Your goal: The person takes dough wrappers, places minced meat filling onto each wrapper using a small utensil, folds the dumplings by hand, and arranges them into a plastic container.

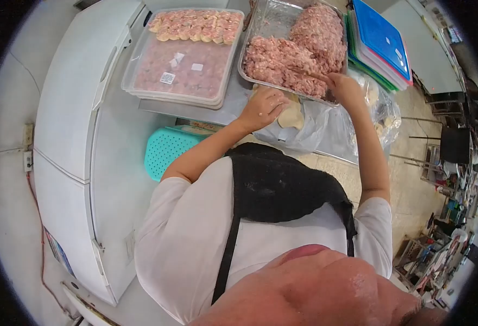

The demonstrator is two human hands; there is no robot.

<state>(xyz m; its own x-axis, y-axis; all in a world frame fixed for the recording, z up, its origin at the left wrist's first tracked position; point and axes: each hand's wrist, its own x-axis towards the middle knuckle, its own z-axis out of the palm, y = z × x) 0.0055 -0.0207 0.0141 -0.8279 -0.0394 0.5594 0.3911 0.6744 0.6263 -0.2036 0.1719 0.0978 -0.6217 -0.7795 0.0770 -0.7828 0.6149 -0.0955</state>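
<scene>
My left hand (264, 108) is curled at the near edge of the metal tray, closed around a pale dough wrapper that it mostly covers. Beside it, more flat round dough wrappers (291, 116) lie on clear plastic. My right hand (346, 89) reaches over the tray's near right side, fingers bent together and pointing into the ground meat (282, 60). Something thin seems to extend from its fingertips into the meat, but I cannot make out what. The metal tray (274, 22) holds a large heap of this pink meat, with bare metal at its back left.
Left of the tray stand stacked plastic containers (225, 81) with rows of filled dumplings (195, 26). Coloured lids (382, 41) are piled at the right. Bagged dough (377, 117) lies near the right edge. A turquoise basket (165, 152) sits below, beside a white freezer (68, 108).
</scene>
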